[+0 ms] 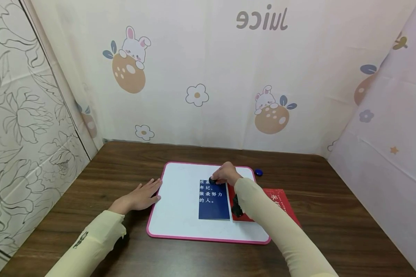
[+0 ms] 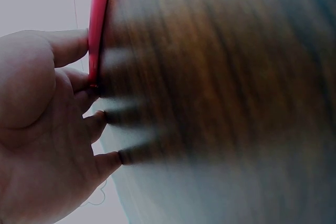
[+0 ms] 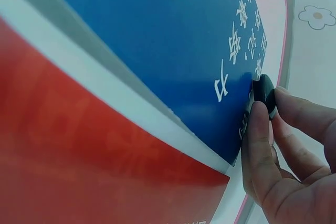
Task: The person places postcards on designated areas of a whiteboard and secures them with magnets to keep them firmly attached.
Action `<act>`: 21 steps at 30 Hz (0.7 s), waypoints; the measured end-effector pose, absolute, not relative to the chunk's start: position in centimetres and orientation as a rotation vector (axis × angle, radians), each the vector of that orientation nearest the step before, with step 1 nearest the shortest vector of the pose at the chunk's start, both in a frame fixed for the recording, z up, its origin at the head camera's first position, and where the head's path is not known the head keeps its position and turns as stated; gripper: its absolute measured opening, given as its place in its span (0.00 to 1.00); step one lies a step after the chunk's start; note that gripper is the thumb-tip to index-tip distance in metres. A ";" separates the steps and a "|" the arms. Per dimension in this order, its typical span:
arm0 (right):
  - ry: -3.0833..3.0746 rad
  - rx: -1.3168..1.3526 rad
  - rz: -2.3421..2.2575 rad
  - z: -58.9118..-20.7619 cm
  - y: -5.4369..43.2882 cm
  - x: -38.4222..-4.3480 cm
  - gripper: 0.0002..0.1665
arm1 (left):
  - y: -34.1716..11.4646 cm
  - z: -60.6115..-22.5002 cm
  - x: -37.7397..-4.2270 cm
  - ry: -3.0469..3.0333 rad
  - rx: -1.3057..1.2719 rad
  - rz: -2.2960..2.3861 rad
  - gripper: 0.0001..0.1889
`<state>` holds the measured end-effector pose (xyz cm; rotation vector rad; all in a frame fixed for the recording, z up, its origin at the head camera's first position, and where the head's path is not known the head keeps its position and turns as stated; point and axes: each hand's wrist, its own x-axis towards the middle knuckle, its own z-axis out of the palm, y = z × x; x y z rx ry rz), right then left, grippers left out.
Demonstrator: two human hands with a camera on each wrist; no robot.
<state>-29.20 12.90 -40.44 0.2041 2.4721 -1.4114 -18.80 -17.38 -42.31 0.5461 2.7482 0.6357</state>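
A pink-rimmed whiteboard (image 1: 176,200) lies on the wooden table. On it is a blue card (image 1: 213,209) with white Chinese characters. My right hand (image 1: 227,174) pinches a round black magnet (image 3: 265,95) between thumb and fingers, over the top edge of the blue card; the magnet overlaps some of the characters. Close by on the right, a red card (image 3: 105,145) lies on the board, partly hidden by my right forearm in the head view. My left hand (image 1: 142,196) rests at the board's left rim (image 2: 98,24), fingers spread and thumb touching the rim.
A dark blue round magnet (image 1: 259,172) sits on the table just past the board's upper right corner. More red card or paper (image 1: 280,198) with white print reaches beyond the right rim. A printed curtain (image 1: 201,123) hangs behind the table's back edge.
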 end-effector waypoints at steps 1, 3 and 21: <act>2.472 0.201 -1.412 -40.4 12.9 -29.2 0.07 | -17.4 -42.3 -18.8 2.749 0.548 0.635 0.33; 2.476 0.201 -1.412 -40.3 12.8 -29.1 0.07 | -17.5 -42.3 -18.9 2.750 0.552 0.631 0.33; 2.588 0.065 -1.337 -40.1 12.5 -28.7 0.06 | -17.5 -42.4 -19.2 2.762 0.561 0.619 0.33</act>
